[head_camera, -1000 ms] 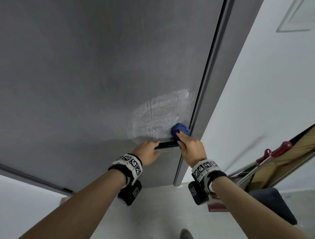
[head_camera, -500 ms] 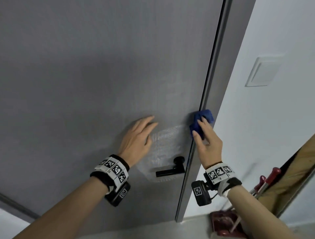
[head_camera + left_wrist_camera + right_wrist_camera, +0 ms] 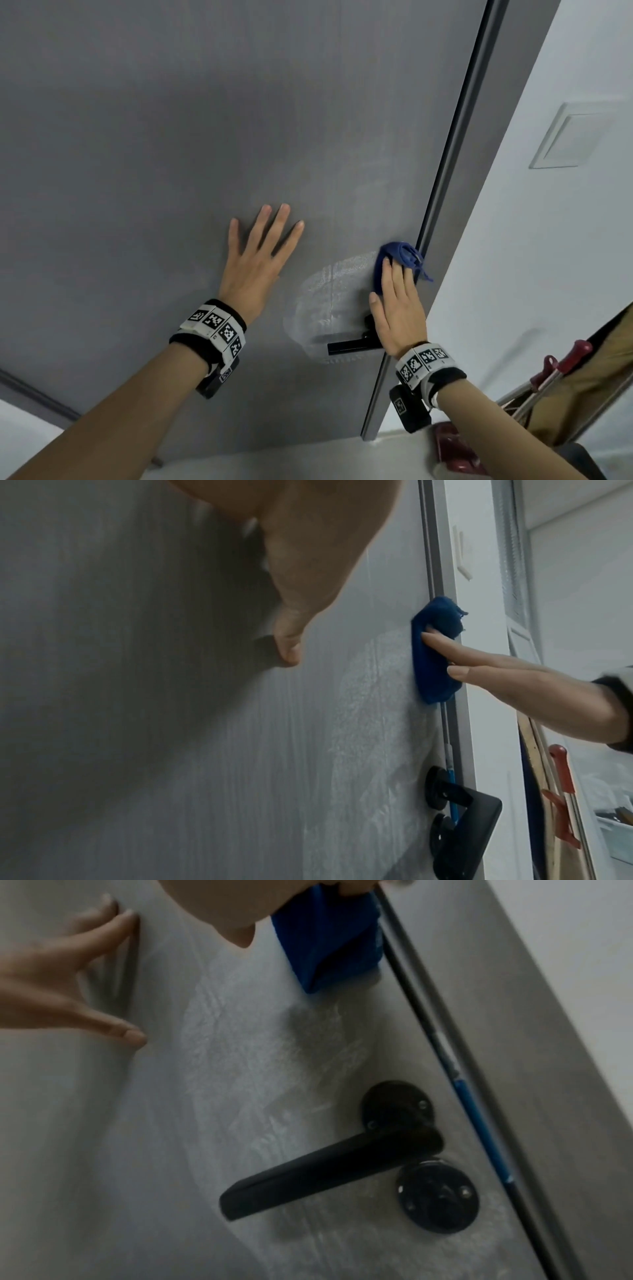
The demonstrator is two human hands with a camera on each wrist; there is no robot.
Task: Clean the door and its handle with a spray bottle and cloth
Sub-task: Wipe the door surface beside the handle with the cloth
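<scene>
The grey door [image 3: 171, 137] fills the head view, with a wet, streaky patch [image 3: 325, 294] above its black lever handle [image 3: 352, 346]. My left hand [image 3: 260, 260] lies flat on the door, fingers spread, left of the patch. With straight fingers my right hand [image 3: 397, 301] presses a folded blue cloth [image 3: 397, 253] against the door by its right edge, just above the handle. The left wrist view shows the cloth [image 3: 435, 656] under those fingertips [image 3: 441, 639]. In the right wrist view the handle [image 3: 329, 1172] and a round lock plate [image 3: 438, 1196] sit below the cloth [image 3: 329, 942]. No spray bottle is in view.
The grey door frame [image 3: 496, 171] meets a white wall with a light switch [image 3: 575, 137] to the right. Red-handled tools [image 3: 561, 363] and a wooden board [image 3: 599, 387] lean low on the right. A dark red object [image 3: 452, 442] sits on the floor.
My left hand let go of the handle and moved up to lie flat on the door. My right hand slid the cloth up from the handle along the door edge.
</scene>
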